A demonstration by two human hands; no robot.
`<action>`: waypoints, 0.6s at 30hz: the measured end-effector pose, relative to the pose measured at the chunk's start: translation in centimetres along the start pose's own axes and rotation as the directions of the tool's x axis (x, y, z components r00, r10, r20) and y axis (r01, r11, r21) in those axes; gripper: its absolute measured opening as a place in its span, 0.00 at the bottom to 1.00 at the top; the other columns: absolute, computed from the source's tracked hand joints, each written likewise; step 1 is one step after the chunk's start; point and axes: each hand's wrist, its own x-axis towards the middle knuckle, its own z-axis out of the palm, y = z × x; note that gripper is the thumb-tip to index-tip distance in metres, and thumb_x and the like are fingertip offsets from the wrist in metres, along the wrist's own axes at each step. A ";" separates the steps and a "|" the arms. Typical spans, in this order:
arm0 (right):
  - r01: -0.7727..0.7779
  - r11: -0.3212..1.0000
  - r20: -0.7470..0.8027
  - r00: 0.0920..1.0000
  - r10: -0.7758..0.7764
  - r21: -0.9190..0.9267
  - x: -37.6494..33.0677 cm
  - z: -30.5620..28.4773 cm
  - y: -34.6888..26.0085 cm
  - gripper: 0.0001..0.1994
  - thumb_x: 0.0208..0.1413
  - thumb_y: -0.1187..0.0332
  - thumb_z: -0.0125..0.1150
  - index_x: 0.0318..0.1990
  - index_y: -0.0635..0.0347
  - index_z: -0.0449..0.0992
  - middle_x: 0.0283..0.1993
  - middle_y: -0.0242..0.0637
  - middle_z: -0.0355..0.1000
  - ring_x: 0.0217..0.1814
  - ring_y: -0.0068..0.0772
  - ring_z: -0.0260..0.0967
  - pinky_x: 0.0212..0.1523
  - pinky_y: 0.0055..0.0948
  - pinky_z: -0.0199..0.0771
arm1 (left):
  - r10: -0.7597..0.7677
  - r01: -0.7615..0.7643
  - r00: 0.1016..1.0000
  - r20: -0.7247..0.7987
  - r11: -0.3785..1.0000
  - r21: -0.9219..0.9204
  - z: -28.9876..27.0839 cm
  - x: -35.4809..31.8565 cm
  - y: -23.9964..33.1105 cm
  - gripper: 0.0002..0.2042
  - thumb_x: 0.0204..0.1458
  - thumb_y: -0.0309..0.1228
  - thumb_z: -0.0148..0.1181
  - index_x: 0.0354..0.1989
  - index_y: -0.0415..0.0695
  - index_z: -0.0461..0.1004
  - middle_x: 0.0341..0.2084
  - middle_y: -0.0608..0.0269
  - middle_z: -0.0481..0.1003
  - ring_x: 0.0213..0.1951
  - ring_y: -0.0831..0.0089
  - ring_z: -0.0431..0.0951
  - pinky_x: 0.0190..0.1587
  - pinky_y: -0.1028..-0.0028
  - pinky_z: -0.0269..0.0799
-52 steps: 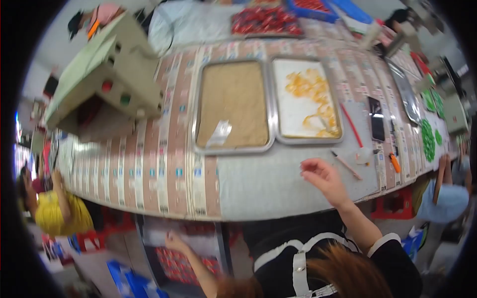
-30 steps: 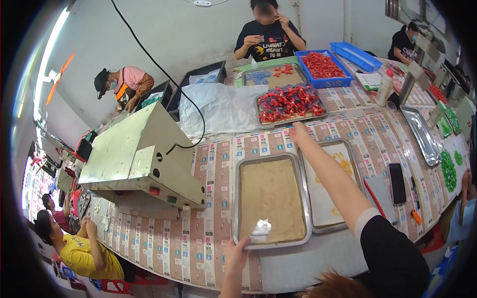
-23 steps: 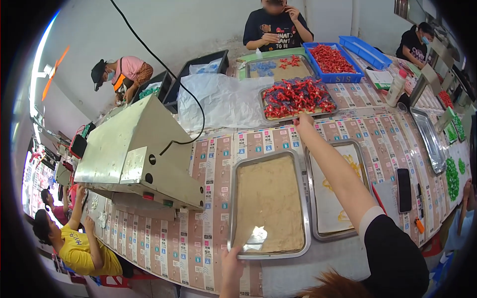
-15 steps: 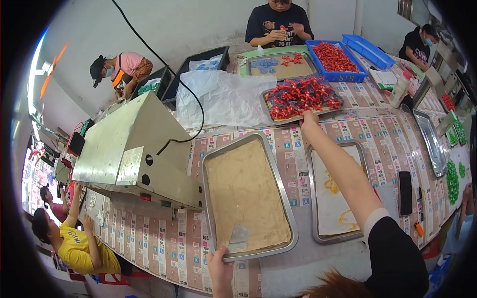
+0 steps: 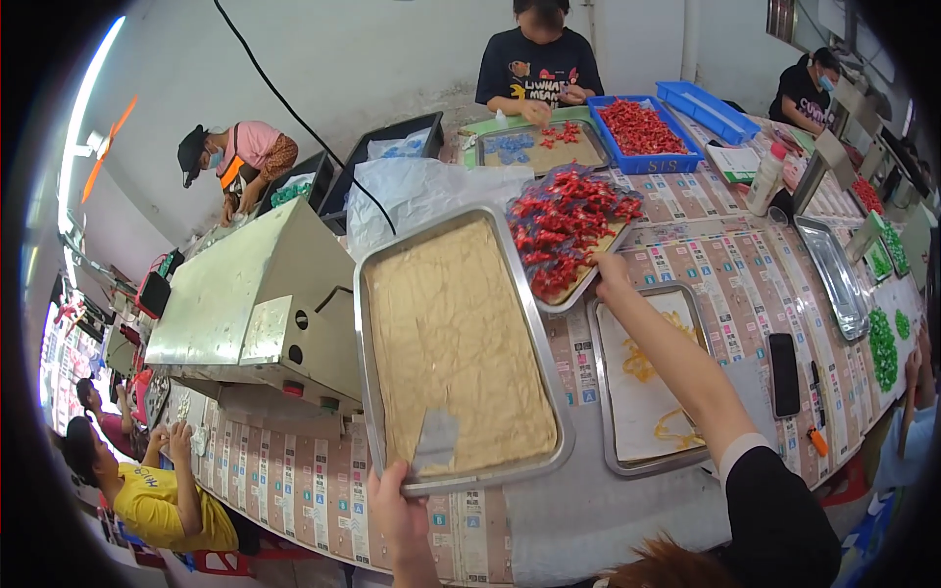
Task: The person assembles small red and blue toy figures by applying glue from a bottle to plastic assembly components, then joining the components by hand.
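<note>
My left hand (image 5: pixel 397 505) grips the near left corner of a metal tray (image 5: pixel 564 431), thumb over the rim. Tan, wrinkled paper (image 5: pixel 461 338) lines this tray, with a grey tape patch (image 5: pixel 436 438) near its front. My right arm reaches forward, and my right hand (image 5: pixel 614 277) is closed on the near edge of a second tray (image 5: pixel 561 305). That one carries a heap of small red and dark purple plastic pieces (image 5: pixel 569 230) and looks tilted. The lined tray's far right side overlaps the heaped tray in view.
A metal box-shaped machine (image 5: pixel 255 284) stands left. On the right lie a tray with white paper (image 5: pixel 622 392), a phone (image 5: pixel 784 374) and a bottle (image 5: pixel 767 179). Across the table, a person (image 5: pixel 539 69) handles pieces beside a blue bin of red pieces (image 5: pixel 647 165).
The heaped tray has come left and nearer in my right hand, and its tilt has grown. My left hand has shifted the lined tray left and up. The person opposite has lowered one hand.
</note>
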 end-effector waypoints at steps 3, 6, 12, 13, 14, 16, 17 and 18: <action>0.041 0.999 0.139 0.990 -0.037 -0.029 -3.4 0.1 0.0 0.15 0.31 0.83 0.48 0.33 0.70 0.65 0.29 0.42 0.66 0.30 0.39 0.67 0.31 0.33 0.69 | 0.048 -0.044 0.992 0.118 0.998 -0.035 3.3 1.4 2.7 0.03 0.42 0.22 0.48 0.27 0.40 0.63 0.17 0.65 0.66 0.14 0.79 0.64 0.11 0.81 0.56; -0.104 0.995 0.167 0.980 0.104 -0.009 -6.7 -1.3 0.2 0.14 0.33 0.83 0.47 0.34 0.70 0.66 0.31 0.43 0.67 0.31 0.38 0.67 0.32 0.34 0.70 | 0.045 -0.009 0.976 0.211 0.986 -0.166 9.0 4.5 3.7 0.01 0.41 0.20 0.48 0.23 0.37 0.63 0.17 0.63 0.65 0.17 0.78 0.65 0.15 0.80 0.59; -0.196 0.980 0.246 0.948 0.201 -0.044 -14.9 -3.6 3.5 0.13 0.34 0.80 0.49 0.33 0.67 0.69 0.31 0.40 0.68 0.30 0.33 0.67 0.30 0.31 0.69 | -0.065 0.180 0.943 0.328 0.925 -0.334 21.2 8.5 1.4 0.02 0.43 0.19 0.44 0.26 0.32 0.62 0.25 0.52 0.65 0.27 0.65 0.67 0.28 0.72 0.69; -0.169 0.979 0.214 0.958 0.189 -0.111 -15.5 -4.4 4.5 0.12 0.34 0.79 0.49 0.32 0.66 0.70 0.30 0.40 0.68 0.29 0.32 0.67 0.29 0.30 0.69 | -0.050 0.171 0.941 0.334 0.923 -0.345 23.4 9.2 0.0 0.09 0.43 0.20 0.44 0.35 0.33 0.61 0.33 0.51 0.65 0.31 0.66 0.68 0.26 0.73 0.70; -0.128 0.985 0.237 0.959 0.153 -0.117 -16.8 -5.1 4.9 0.12 0.34 0.79 0.50 0.32 0.65 0.71 0.30 0.39 0.69 0.29 0.31 0.67 0.29 0.30 0.68 | -0.084 0.172 0.964 0.251 0.920 -0.353 25.8 8.7 -1.3 0.10 0.44 0.20 0.43 0.36 0.35 0.62 0.32 0.54 0.66 0.27 0.67 0.69 0.23 0.74 0.70; -0.142 0.979 0.298 0.937 0.180 -0.144 -20.6 -5.3 4.9 0.12 0.34 0.79 0.50 0.32 0.65 0.71 0.30 0.38 0.69 0.30 0.30 0.67 0.30 0.29 0.67 | -0.116 0.157 0.985 0.131 0.916 -0.369 28.8 10.7 -3.9 0.10 0.44 0.19 0.40 0.36 0.34 0.62 0.30 0.55 0.68 0.20 0.68 0.70 0.18 0.77 0.68; -0.189 0.969 0.311 0.922 0.231 -0.160 -22.0 -5.7 4.8 0.12 0.34 0.78 0.50 0.32 0.65 0.71 0.30 0.38 0.69 0.30 0.30 0.67 0.31 0.29 0.67 | -0.222 0.218 0.974 0.041 0.882 -0.417 30.3 11.7 -5.2 0.10 0.44 0.19 0.39 0.37 0.35 0.60 0.29 0.54 0.68 0.22 0.67 0.71 0.17 0.77 0.68; -0.200 0.967 0.289 0.927 0.240 -0.160 -22.5 -6.5 5.3 0.14 0.33 0.80 0.48 0.34 0.66 0.70 0.31 0.38 0.69 0.32 0.31 0.67 0.33 0.30 0.68 | -0.282 0.229 0.956 -0.079 0.889 -0.397 32.1 11.2 -6.4 0.10 0.45 0.20 0.39 0.38 0.36 0.57 0.31 0.52 0.67 0.23 0.64 0.71 0.17 0.74 0.68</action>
